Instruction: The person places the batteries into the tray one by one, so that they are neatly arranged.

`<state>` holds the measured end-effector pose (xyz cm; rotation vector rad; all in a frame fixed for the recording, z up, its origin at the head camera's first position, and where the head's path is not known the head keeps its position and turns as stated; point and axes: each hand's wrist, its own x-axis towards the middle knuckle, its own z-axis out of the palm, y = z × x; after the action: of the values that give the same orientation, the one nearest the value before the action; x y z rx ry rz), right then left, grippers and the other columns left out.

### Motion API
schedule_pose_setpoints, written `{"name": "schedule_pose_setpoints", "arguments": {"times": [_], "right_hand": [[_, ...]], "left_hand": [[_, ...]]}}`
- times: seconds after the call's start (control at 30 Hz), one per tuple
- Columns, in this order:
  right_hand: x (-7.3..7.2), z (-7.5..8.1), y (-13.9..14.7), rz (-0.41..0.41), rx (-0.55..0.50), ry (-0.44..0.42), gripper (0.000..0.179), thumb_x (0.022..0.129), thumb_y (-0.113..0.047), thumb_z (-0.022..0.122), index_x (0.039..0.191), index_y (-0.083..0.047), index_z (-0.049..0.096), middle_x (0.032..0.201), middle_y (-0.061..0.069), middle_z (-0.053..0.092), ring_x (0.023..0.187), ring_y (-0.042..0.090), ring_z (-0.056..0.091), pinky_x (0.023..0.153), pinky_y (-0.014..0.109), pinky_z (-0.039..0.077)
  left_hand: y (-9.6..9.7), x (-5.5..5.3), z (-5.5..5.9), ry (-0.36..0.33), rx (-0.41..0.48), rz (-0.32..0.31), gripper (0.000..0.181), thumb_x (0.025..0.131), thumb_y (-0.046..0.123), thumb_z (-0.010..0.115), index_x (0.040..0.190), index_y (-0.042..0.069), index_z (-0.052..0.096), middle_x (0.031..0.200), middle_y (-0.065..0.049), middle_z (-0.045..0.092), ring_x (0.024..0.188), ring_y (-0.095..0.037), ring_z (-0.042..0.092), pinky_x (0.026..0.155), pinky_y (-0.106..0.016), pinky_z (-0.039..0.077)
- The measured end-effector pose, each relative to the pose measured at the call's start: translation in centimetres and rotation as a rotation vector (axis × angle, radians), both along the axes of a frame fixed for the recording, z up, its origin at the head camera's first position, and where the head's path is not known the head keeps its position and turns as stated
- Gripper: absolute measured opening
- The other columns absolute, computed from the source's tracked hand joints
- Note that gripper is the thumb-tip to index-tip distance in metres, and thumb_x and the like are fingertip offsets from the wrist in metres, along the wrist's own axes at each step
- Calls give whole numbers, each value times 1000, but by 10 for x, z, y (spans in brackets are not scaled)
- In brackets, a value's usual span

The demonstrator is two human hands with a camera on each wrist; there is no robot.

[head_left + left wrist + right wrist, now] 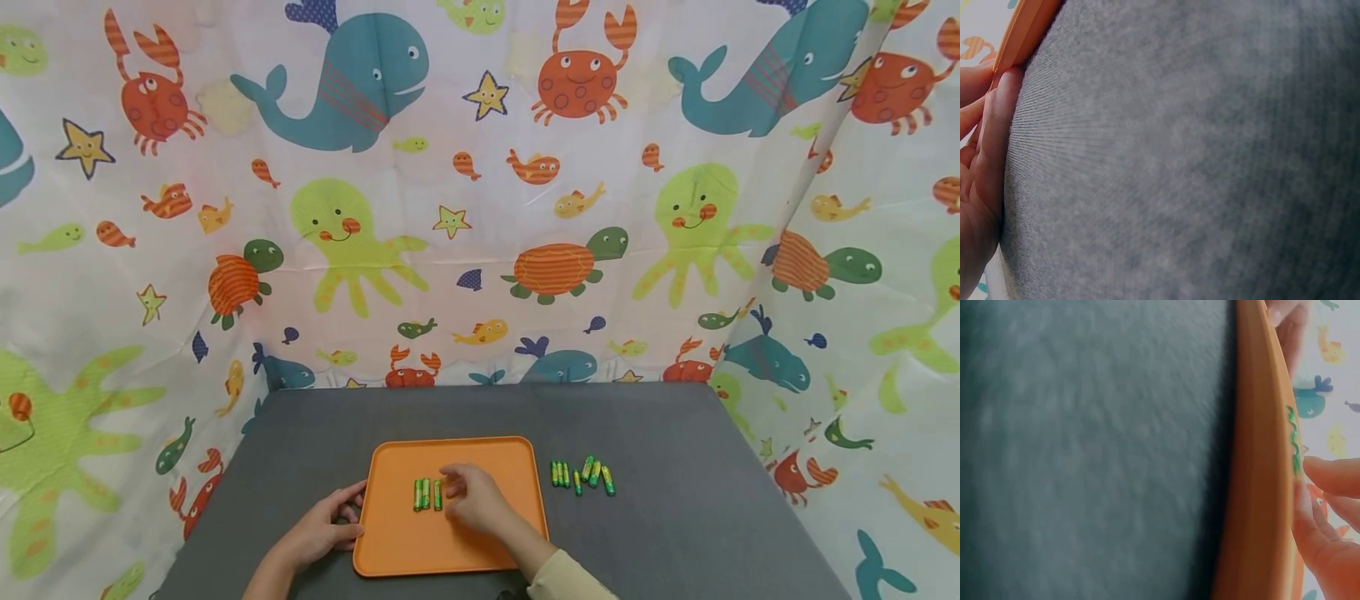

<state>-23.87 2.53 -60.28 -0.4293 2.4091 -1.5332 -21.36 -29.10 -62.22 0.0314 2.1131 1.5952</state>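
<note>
An orange tray (pixel 450 550) lies on the grey table. My left hand (pixel 318 527) holds its left edge, and the left wrist view shows fingers (pixel 1007 94) against the outer wall and at the rim. Three green-and-yellow batteries stand in a row on the tray: a left one (pixel 417 495), a middle one (pixel 426 493) and, a small gap apart, a right one (pixel 438 495). My right hand (pixel 477 502) is over the tray just right of that last battery. In the right wrist view its fingertips (pixel 1311 467) are spread apart, close by a green battery (pixel 1294 440).
Several more green-and-yellow batteries (pixel 588 468) lie on the table right of the tray, some side by side, some slanted. The grey tabletop (pixel 675 517) extends around the tray. A curtain (pixel 465 350) printed with sea animals surrounds the table at the back and sides.
</note>
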Motion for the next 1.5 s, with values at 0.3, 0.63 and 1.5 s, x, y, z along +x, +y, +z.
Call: {"name": "schedule_pose_setpoints", "arguments": {"times": [0.3, 0.63, 1.5], "right_hand": [[-1, 8, 19, -26, -26, 54, 57, 83, 13, 72, 137, -1, 59, 129, 21, 60, 107, 35, 63, 71, 31, 56], [-3, 17, 42, -65, 22, 98, 58, 83, 7, 76, 137, -4, 59, 129, 21, 60, 107, 34, 64, 75, 33, 57], [-8, 27, 124, -178, 52, 143, 55, 83, 2, 77, 135, -5, 60, 126, 22, 62, 101, 33, 66, 75, 32, 58]], "left_hand": [[-2, 1, 0, -9, -1, 4, 85, 88, 8, 76, 159, 5, 29, 119, -14, 48, 92, -24, 56, 72, -39, 58], [-4, 1, -4, -16, -19, 6, 84, 88, 8, 76, 158, 4, 30, 118, -14, 49, 92, -24, 56, 71, -41, 57], [2, -2, 3, -13, -10, 4, 84, 88, 8, 76, 158, 3, 30, 107, -13, 53, 89, -23, 57, 72, -39, 58]]}}
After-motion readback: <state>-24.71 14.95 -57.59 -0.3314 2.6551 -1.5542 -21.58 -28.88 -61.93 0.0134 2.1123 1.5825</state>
